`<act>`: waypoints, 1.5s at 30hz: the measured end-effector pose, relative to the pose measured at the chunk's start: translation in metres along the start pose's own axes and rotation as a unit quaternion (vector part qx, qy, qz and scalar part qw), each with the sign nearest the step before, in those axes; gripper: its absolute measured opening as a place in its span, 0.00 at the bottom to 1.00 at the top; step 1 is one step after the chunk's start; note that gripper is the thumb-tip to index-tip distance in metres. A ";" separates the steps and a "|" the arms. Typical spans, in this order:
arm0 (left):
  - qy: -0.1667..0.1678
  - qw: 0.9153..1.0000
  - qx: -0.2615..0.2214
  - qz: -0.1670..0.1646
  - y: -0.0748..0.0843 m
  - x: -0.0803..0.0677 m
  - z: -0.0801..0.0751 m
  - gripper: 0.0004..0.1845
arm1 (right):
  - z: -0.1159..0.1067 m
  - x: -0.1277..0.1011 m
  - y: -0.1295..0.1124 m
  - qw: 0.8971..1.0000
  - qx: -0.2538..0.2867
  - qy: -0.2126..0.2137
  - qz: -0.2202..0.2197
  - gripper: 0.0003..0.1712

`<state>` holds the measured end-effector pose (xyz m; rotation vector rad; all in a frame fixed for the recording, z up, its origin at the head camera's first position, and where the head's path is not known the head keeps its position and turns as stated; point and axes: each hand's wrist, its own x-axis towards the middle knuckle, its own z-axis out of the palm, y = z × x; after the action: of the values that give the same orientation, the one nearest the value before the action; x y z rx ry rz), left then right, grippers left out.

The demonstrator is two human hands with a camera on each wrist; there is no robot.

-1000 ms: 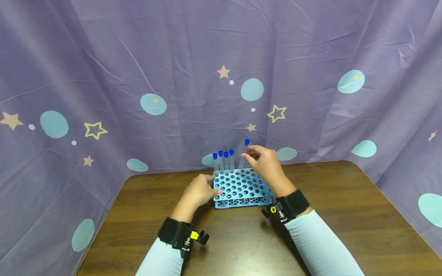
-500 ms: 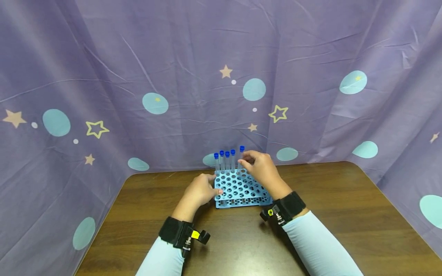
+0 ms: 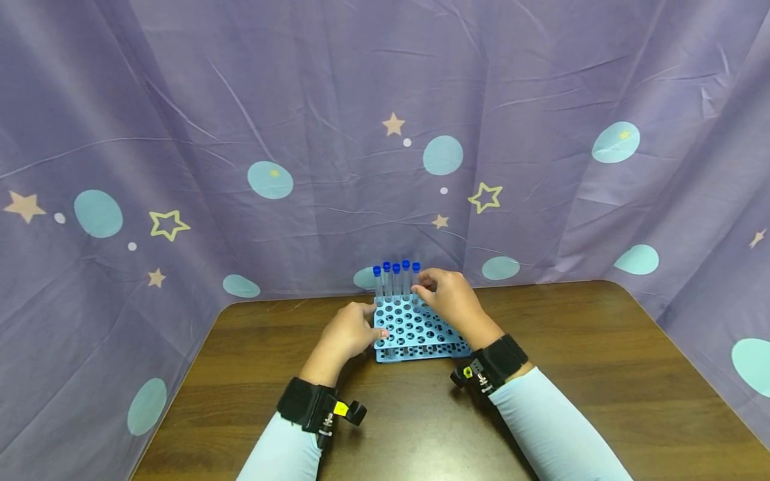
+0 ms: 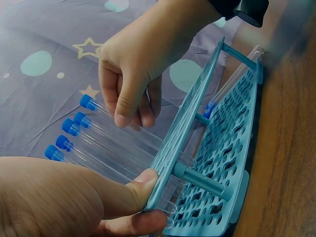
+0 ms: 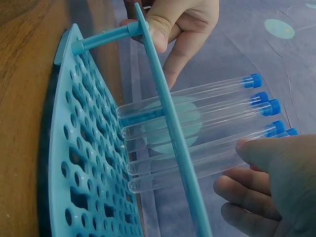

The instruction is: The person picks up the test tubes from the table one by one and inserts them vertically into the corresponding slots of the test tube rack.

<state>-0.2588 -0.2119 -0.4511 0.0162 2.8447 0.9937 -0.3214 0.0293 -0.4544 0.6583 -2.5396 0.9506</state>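
Observation:
A light blue two-tier test tube rack (image 3: 415, 327) stands on the table, tilted in both wrist views by the camera angle. Several clear test tubes (image 5: 207, 96) with blue caps stand upright in the holes of its back left part. My left hand (image 3: 347, 331) grips the rack's left edge, thumb on the top plate and fingers beneath it. At the end of the row, my right hand (image 3: 452, 297) pinches another blue-capped test tube (image 3: 416, 279) below its cap. That tube's lower end sits in a hole of the rack.
Behind the rack's right part, a few clear tubes (image 4: 237, 74) lie low, with a blue cap (image 4: 210, 108) showing; the head view hides them. The brown wooden table (image 3: 397, 414) extends around the rack. A purple patterned curtain (image 3: 337, 120) hangs at the table's back edge.
The test tube in my right hand has moved left and down into the rack, its cap now level with the others. My left hand has stayed on the rack's edge.

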 end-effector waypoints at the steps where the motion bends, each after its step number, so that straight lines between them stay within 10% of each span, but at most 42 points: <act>1: 0.000 1.000 0.000 0.000 0.000 0.000 0.000 0.42 | 0.001 0.000 0.000 1.000 -0.003 0.000 0.000 0.16; 45: -0.002 1.000 -0.008 0.000 0.003 -0.002 0.000 0.41 | -0.014 0.003 0.008 0.999 0.016 -0.028 0.036 0.18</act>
<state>-0.2567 -0.2100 -0.4492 0.0167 2.8328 1.0148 -0.3262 0.0435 -0.4469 0.6152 -2.6174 1.0116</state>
